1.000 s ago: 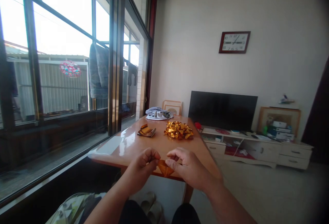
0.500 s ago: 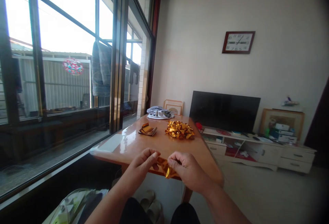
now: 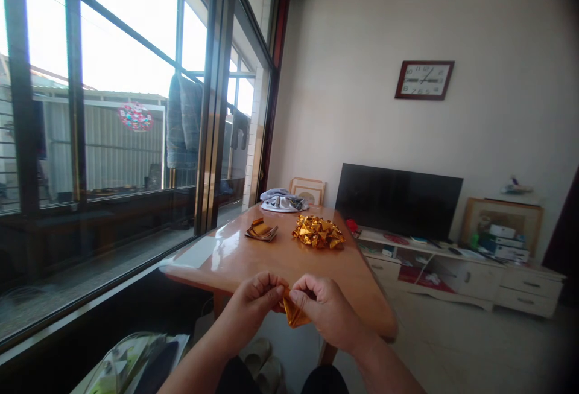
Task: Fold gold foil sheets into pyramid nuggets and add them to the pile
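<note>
A piece of gold foil paper (image 3: 296, 314), partly folded to a point at its lower end, is pinched between both hands in front of the table's near edge. My left hand (image 3: 261, 295) is closed with thumb and fingers on its upper left side. My right hand (image 3: 322, 303) grips the upper right side, thumb in front, and hides part of the foil. Beyond the hands, a heap of folded gold foil pieces (image 3: 317, 232) lies on the table. Left of the heap sits a stack of flat gold foil sheets (image 3: 261, 230).
The wooden table (image 3: 244, 264) has a rounded right corner. Folded cloth (image 3: 284, 201) lies at its far end. A television (image 3: 398, 201) stands on a white cabinet (image 3: 479, 282) at right. Glass windows line the left. Slippers (image 3: 260, 361) and a bag (image 3: 131, 361) are below.
Both hands have drawn closer together on the gold foil. The foil's lower end now hangs as a neater pointed shape. The camera view has tilted slightly.
</note>
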A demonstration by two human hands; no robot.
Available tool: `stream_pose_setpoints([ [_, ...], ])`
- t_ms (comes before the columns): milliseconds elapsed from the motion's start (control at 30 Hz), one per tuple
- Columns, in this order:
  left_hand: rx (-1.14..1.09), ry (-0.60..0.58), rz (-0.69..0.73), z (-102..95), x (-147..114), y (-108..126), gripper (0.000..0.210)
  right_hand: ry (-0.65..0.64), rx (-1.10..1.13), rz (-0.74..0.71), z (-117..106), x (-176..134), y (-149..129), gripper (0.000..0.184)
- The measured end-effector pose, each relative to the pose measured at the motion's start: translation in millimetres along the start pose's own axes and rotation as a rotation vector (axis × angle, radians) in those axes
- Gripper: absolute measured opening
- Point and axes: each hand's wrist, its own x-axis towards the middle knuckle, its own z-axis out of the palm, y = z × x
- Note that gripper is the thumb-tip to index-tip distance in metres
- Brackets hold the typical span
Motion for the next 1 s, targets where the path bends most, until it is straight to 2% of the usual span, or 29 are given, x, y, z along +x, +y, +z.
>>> stream_pose_setpoints([
  [67,-0.028,0.048,-0.031,-0.6,0.1,-1.7,0.035,0.003,0.037,0.014,0.0,-0.2,2.5,0.034],
  [167,-0.029,0.168,-0.037,-0.6,0.2,-5.6,0.035,0.076,0.02,0.016,1.3,0.1,5.3,0.036],
  [333,0.169,0.371,0.119,2.6,-0.4,-17.5,0.025,0.255,-0.161,-0.058,9.7,2.7,6.7,0.031],
  [500,0.246,0.41,0.135,7.6,1.1,-28.5,0.026,0.322,-0.292,-0.145,18.6,4.5,8.4,0.023],
  [1000,0.012,0.483,0.082,12.3,7.3,-27.1,0.025,0.368,-0.525,-0.275,33.7,7.9,15.0,0.018],
])
